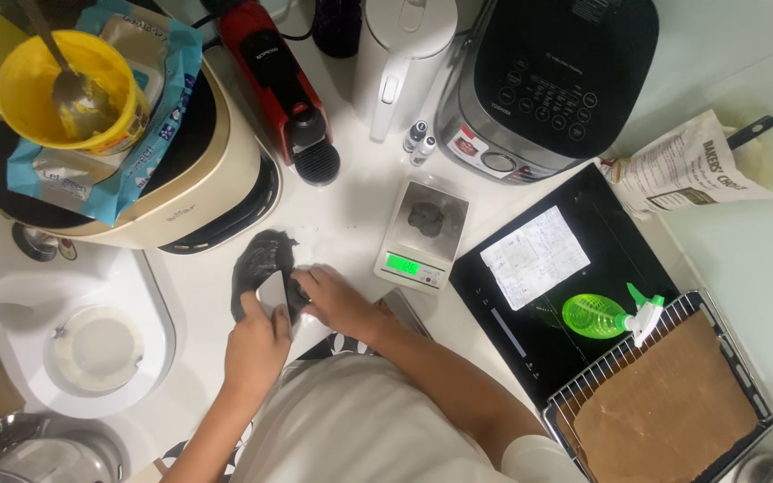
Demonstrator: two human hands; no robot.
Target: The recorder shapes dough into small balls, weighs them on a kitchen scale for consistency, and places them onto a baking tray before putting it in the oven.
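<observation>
A lump of black dough [259,258] lies on the white counter. My left hand [257,344] grips a flat white scraper [272,292] whose edge presses into the near end of the dough. My right hand [337,300] rests beside it, fingers on a small dark piece of dough at the scraper's right. Just to the right stands a small kitchen scale [422,233] with a lit green display and a dark dough piece [426,216] on its platform.
A black induction hob [494,295] carries a paper sheet and a green spray bottle [603,315]. A wire rack with brown paper [673,402] sits at right. A rice cooker [552,76], white kettle [400,54], red coffee machine [284,85], yellow tub [69,85] and mixer base [91,349] ring the counter.
</observation>
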